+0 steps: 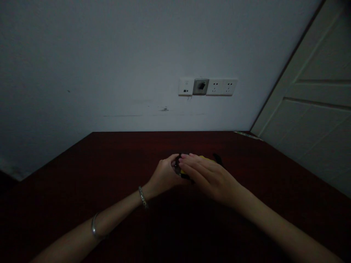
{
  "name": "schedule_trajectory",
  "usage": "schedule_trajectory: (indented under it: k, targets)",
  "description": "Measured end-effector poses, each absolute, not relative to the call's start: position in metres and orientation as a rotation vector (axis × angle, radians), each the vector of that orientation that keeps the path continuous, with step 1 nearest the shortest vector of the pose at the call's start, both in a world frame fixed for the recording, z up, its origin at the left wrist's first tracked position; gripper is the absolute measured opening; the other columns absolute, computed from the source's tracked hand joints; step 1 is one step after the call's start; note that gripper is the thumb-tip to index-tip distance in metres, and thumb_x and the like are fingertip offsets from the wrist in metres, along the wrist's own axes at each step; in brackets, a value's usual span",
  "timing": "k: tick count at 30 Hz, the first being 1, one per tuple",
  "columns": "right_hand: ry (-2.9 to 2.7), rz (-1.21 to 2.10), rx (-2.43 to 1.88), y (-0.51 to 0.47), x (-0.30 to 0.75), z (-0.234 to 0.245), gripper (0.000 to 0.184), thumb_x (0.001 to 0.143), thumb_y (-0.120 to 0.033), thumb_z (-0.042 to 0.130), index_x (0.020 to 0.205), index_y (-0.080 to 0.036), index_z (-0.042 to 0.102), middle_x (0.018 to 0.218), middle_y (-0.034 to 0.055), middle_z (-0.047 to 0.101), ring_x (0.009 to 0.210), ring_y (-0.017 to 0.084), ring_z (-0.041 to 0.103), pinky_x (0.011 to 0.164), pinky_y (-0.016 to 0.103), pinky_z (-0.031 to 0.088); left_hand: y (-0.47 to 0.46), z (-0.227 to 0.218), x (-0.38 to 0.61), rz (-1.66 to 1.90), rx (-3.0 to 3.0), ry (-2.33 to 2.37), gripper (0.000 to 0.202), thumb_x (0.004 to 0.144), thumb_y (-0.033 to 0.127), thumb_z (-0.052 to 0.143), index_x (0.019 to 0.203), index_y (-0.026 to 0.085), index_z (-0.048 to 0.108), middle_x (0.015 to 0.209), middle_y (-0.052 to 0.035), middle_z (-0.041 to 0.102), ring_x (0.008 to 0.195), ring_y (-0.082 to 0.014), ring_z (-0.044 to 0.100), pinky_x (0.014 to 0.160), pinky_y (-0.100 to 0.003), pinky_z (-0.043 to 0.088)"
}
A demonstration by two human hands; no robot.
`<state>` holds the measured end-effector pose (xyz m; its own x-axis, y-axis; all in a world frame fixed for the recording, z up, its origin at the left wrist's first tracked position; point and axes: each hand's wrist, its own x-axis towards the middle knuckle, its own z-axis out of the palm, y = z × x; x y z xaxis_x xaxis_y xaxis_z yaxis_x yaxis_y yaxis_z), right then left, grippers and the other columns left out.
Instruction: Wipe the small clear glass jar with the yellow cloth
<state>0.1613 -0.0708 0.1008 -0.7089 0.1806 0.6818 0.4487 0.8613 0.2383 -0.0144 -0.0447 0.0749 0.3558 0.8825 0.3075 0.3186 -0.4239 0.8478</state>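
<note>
Grey-white painted wall, filling the upper left of the frame and running across the top, with faint scuffs and dark marks at centre. Dark red wooden surface, occupying the lower half of the frame, its far edge meeting the wall. Two bangles on the left forearm at lower left: a plain silver bangle nearer the elbow and a patterned silver bracelet at the wrist, the two well apart. Left hand, centre of the frame, resting just above the surface, its fingers curled closed around the left end of the object and apparently holding it. Yellow-and-black object, small, on or just above the surface at centre, between both hands and largely hidden by them; a black strap-like part projects at its right end, and its exact kind cannot be told. Right hand, right of centre, its fingers extended, close together and laid over the top of the object; whether they grip it cannot be told. White wall plate with sockets, upper centre, mounted on the wall above the surface. Paper strip, lying at the far right corner of the surface. White panelled door, along the right side of the frame.
</note>
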Motion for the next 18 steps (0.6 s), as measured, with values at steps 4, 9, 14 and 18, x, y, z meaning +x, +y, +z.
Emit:
schedule_trajectory:
  k: [4, 9, 14, 18]
  targets:
    - [-2.335, -0.552, -0.406, -0.073, 0.158, 0.102, 0.03, 0.092, -0.009, 0.037, 0.115, -0.007, 0.056, 0.112, 0.015, 0.067, 0.111, 0.023, 0.06, 0.095, 0.041, 0.051, -0.044, 0.08, -0.014, 1.027, 1.873, 1.025, 0.045, 0.06, 0.019, 0.072, 0.103, 0.013, 0.058, 0.103, -0.0118, 0.069, 0.091, -0.0233, 0.066, 0.082, -0.034, 0.052]
    - [-2.462, -0.325, -0.401, -0.079, 0.154, 0.109, 0.024, 0.091, -0.012, 0.041, 0.107, -0.008, 0.058, 0.107, 0.0143, 0.068, 0.103, 0.021, 0.064, 0.091, 0.036, 0.054, -0.035, 0.07, -0.014, 1.024, 1.734, 1.045, 0.038, 0.068, 0.019, 0.065, 0.104, 0.012, 0.059, 0.096, -0.0102, 0.07, 0.083, -0.0209, 0.066, 0.071, -0.031, 0.053]
    - [-2.44, -0.058, -0.465, -0.081, 0.161, 0.112, 0.027, 0.092, -0.016, 0.044, 0.118, -0.013, 0.052, 0.112, 0.0114, 0.067, 0.103, 0.017, 0.064, 0.087, 0.032, 0.055, -0.03, 0.062, -0.014, 0.996, 1.519, 0.973, 0.041, 0.061, 0.017, 0.072, 0.099, 0.012, 0.06, 0.088, -0.0072, 0.071, 0.075, -0.0167, 0.066, 0.066, -0.028, 0.053]
    - [-2.179, 0.057, -0.62, -0.067, 0.172, 0.109, 0.03, 0.09, -0.017, 0.046, 0.12, -0.019, 0.054, 0.115, 0.0079, 0.066, 0.108, 0.018, 0.062, 0.092, 0.035, 0.052, -0.035, 0.06, -0.016, 0.895, 1.376, 0.914, 0.056, 0.047, 0.017, 0.083, 0.097, 0.013, 0.059, 0.084, -0.0048, 0.07, 0.068, -0.0152, 0.065, 0.058, -0.027, 0.054]
